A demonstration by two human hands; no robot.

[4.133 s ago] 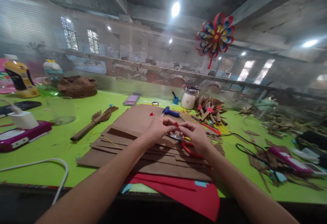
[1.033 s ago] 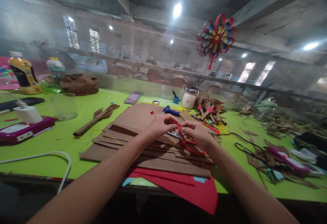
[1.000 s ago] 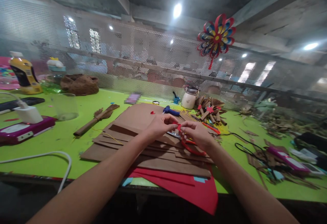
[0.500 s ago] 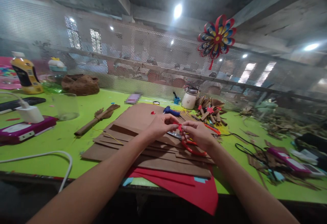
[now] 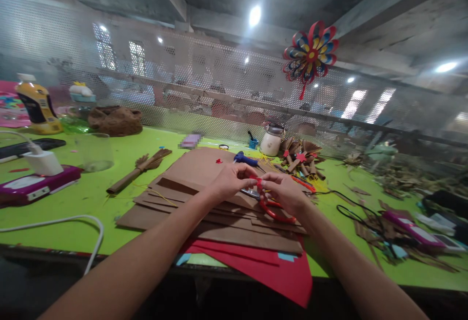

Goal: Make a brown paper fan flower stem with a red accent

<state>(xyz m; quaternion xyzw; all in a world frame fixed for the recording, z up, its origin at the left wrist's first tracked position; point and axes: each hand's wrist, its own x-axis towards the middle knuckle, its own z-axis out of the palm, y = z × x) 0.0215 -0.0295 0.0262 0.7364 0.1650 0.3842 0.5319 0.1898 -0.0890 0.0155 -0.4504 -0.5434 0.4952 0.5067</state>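
Between the fingertips of my left hand (image 5: 236, 179) and my right hand (image 5: 284, 191) is a small red paper piece (image 5: 259, 182), pinched from both sides. Its exact shape is partly hidden by the fingers. Just under my right hand lie scissors with orange-red handles (image 5: 280, 216), resting on a stack of brown paper sheets (image 5: 215, 215). Red paper (image 5: 288, 281) sticks out from beneath that stack at the table's front edge. A tiny red scrap (image 5: 219, 160) rests on the brown paper beyond my left hand, near a blue-handled tool (image 5: 244, 159).
Left on the green table (image 5: 127, 237) are a rolled brown paper bundle (image 5: 139, 170), a clear cup (image 5: 94, 153) and a purple power strip (image 5: 40, 186). Behind my hands stand a white jar (image 5: 271, 141) and brown paper rolls with red stars (image 5: 302, 159). A black cable (image 5: 356, 206) runs rightward among scraps.
My fingers have shifted very slightly around the red paper piece, which shows at a somewhat different angle. All else stays in place.
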